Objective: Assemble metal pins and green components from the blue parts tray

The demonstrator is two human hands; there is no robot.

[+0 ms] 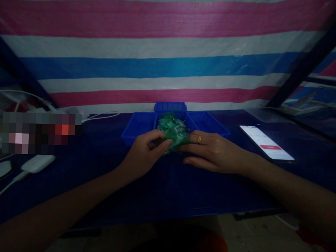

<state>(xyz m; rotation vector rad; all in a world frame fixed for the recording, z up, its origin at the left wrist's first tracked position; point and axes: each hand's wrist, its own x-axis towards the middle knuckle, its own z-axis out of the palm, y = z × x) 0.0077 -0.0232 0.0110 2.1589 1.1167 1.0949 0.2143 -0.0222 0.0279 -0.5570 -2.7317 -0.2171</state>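
Note:
Small green translucent plastic pieces [173,123] are heaped in the middle blue bin, in front of me. Over the near end of the heap, my left hand [143,151] is closed, pinching a green plastic piece [174,136] between thumb and fingers. My right hand [215,151], with a gold-coloured ring [199,139], has its fingers closed at the right side of the same piece; its fingertips are partly hidden. The thumb lies lower, close to the table. In the dim light, the exact kind of the green pieces cannot be made out.
Blue bins stand to the left [142,126], right [208,123] and behind [170,106] the heap. A lit phone [266,143] lies right on the dark blue table [160,195]. White cables and a white charger [38,163] sit left. A striped sheet [170,67] hangs behind.

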